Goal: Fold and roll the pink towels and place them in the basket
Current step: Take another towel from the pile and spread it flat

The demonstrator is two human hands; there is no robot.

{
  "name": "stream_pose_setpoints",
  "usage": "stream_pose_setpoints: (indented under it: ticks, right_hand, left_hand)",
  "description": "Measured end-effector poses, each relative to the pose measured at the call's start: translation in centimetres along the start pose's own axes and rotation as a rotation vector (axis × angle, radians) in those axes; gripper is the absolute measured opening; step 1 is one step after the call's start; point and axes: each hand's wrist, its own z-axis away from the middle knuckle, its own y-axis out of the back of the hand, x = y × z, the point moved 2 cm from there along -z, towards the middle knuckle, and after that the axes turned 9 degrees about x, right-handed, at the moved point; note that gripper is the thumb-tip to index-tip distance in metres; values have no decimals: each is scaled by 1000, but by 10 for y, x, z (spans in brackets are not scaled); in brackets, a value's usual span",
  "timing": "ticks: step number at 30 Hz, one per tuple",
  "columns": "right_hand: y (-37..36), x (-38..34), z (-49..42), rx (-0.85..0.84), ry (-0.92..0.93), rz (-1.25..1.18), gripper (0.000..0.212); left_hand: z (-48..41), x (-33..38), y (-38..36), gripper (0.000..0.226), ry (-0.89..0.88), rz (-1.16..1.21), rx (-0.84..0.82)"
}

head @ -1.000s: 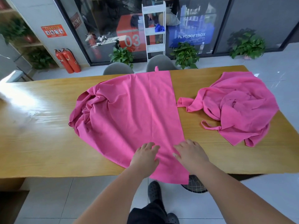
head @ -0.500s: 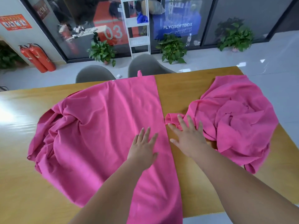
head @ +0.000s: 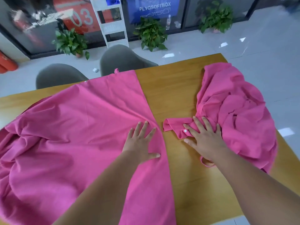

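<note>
With our left hand (head: 140, 143) spread flat on the big towel (head: 78, 130) and our right hand (head: 205, 138) splayed on the crumpled towel (head: 240, 111), sliding either could bunch the cloth.

spread towel (head: 81, 127) covers the left and centre of the table (head: 175, 95). bunched towel (head: 240, 114) sits on the right end, with a bare strip of table between the two. left hand (head: 141, 143) lies flat on the spread towel's right edge. right hand (head: 206, 140) lies flat on the bunched towel's left corner. two chairs (head: 123, 60) stand behind the table's far side, shelf unit (head: 112, 21) behind them. the loop (head: 204, 164) under the right wrist is probably part of the bunched towel.
</note>
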Motion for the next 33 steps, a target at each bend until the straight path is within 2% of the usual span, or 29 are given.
stream_pose_setpoints:
  ticks: [11, 15, 18, 20, 22, 25, 30, 33]
  right_hand:
    - [2, 28, 42, -27, -63, -51, 70]
    - [14, -1, 41, 147, -127, -39, 63]
    - [25, -55, 44, 296, -10, -69, 64]
    - [21, -102, 56, 203, 185, -143, 73]
    - [11, -141, 78, 26, 292, -200, 81]
    - [-12, -163, 111, -79, 281, -187, 87]
    - [-18, -138, 131, -98, 196, -107, 89]
    - [-9, -137, 142, -77, 210, -52, 90]
  left_hand:
    - [-16, 53, 5, 117, 16, 51, -11]
    - [11, 45, 1, 104, 33, 83, 52]
    - [44, 25, -6, 96, 97, 67, 79]
    - [69, 7, -13, 92, 134, 36, 106]
    - [98, -8, -18, 89, 149, -7, 134]
    - [142, -27, -25, 87, 192, -38, 126]
    - [215, -57, -56, 98, 408, 38, 94]
    - [246, -53, -64, 100, 436, 48, 52]
